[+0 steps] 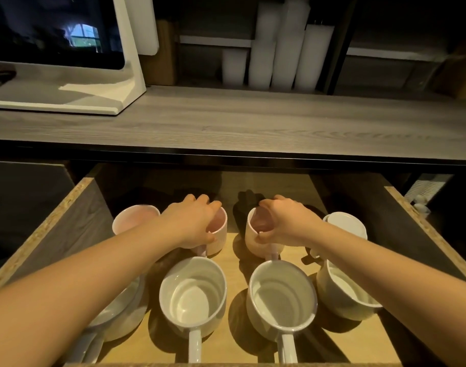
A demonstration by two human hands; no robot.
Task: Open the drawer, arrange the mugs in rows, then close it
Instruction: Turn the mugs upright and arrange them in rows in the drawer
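Observation:
The drawer (78, 207) stands pulled out below the counter, with mugs inside in two rows. My left hand (193, 221) grips the rim of a pink mug (219, 234) in the back row. My right hand (282, 221) grips the rim of a second pink mug (253, 238) beside it. Another pink mug (132, 217) stands at the back left and a white mug (345, 223) at the back right. In the front row are white mugs (193, 295) (282, 298) (343, 292) with handles toward me, and one (117, 313) partly hidden under my left forearm.
A grey wooden counter (253, 123) runs above the drawer. A white-framed screen (67, 49) stands on it at the left, and stacks of white cups (276, 49) at the back. The drawer's chipboard side walls (425, 223) close in on both sides.

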